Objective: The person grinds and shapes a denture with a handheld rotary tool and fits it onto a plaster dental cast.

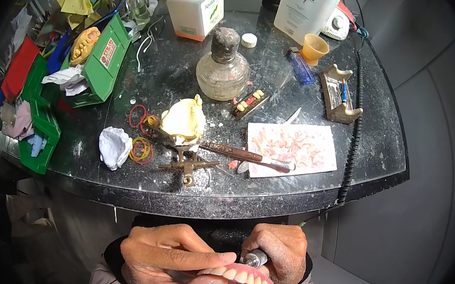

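Pink denture with white teeth (248, 278) low in view, near side of desk (380, 161), over the lap. Left hand (174, 256) grasping it, thumb and fingers. Right hand (281, 252) wrapped round metal handpiece (255, 258), right beside denture; contact unclear. On desk: yellow dental model (183, 117) on articulator (187, 165); wooden-handled tool (237, 152), end over pink-marked white sheet (323, 162). Glass burner (222, 78) behind.

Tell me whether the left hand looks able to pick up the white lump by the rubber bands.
Probably not right now: the left hand is gripping the denture. Were it free, nothing appears to cover the white lump or block the way.
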The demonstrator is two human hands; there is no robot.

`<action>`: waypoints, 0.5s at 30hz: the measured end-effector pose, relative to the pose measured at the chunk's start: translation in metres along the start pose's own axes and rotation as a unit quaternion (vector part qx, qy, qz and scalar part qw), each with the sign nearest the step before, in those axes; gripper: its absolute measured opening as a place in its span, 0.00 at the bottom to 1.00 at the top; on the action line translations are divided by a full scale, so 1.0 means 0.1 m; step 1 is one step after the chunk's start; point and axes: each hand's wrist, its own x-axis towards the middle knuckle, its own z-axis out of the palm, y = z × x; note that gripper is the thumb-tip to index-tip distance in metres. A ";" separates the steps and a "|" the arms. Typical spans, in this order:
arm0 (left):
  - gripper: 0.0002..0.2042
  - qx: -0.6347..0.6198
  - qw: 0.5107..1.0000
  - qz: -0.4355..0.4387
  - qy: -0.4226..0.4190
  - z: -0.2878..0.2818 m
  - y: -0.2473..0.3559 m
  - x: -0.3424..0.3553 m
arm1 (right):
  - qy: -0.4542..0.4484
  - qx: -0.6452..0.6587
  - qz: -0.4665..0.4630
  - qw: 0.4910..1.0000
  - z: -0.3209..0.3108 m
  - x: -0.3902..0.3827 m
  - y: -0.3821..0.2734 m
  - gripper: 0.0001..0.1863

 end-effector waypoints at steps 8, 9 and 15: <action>0.11 0.024 1.000 -0.012 -0.014 -0.03 0.05 0.01 | 0.031 0.003 -0.009 0.999 0.04 0.04 -0.04 0.22; 0.11 0.038 0.999 -0.015 -0.024 -0.04 0.06 0.00 | 0.030 0.004 -0.009 0.999 0.04 0.05 -0.04 0.22; 0.12 0.041 0.999 -0.002 -0.033 -0.05 0.03 0.00 | 0.018 0.044 -0.006 0.999 0.01 0.04 -0.02 0.23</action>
